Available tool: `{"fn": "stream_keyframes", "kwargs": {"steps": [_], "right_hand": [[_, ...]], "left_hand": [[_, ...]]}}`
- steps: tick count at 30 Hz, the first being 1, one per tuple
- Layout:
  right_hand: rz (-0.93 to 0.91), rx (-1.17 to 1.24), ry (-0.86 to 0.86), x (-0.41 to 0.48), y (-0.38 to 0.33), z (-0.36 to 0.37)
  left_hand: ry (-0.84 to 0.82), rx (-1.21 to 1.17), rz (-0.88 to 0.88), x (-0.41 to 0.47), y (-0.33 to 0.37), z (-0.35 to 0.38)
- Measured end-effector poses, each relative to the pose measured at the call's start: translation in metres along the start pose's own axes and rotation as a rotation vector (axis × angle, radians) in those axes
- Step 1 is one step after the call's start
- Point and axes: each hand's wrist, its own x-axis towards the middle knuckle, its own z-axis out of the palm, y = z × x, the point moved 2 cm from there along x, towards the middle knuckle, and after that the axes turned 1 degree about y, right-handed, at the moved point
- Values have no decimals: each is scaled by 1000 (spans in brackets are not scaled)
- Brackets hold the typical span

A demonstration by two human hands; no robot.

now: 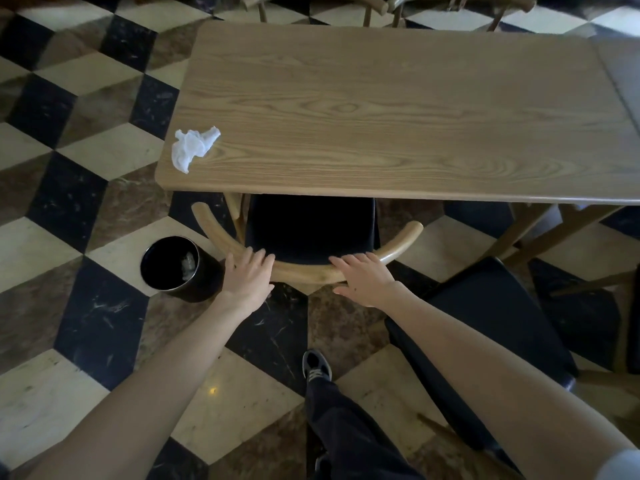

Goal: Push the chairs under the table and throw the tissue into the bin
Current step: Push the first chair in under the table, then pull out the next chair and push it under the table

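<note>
A wooden chair with a black seat (308, 230) stands at the near side of the wooden table (398, 109), its seat partly under the tabletop. My left hand (247, 277) and my right hand (363, 278) rest flat on its curved backrest (301, 270), fingers spread. A crumpled white tissue (192, 147) lies on the table's near left corner. A round black bin (173, 268) stands on the floor left of the chair, with some white scrap inside. A second black-seated chair (491, 323) stands pulled out at the right, behind my right forearm.
Two more chair backs (311, 1) show beyond the table's far edge. A second tabletop (623, 74) adjoins at the right. The floor is checkered marble. My leg and shoe (317, 367) are below the chair.
</note>
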Motion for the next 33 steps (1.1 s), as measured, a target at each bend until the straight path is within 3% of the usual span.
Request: {"fn": "stream_keyframes", "kwargs": {"steps": [6, 9, 12, 18, 26, 33], "right_hand": [[-11, 198, 114, -57, 3, -5], [14, 184, 113, -101, 6, -6], [10, 171, 74, -149, 2, -4], [-6, 373, -102, -242, 10, 7], [-46, 345, -205, -322, 85, 28], [-73, 292, -268, -399, 201, 73]], "left_hand": [[70, -106, -21, -68, 34, -2], [103, -156, -39, -107, 61, -6], [115, -234, -46, -144, 95, -10], [25, -305, 4, -189, 179, -19], [-40, -361, 139, -204, 311, -13], [-103, -365, 143, -195, 447, 13]]}}
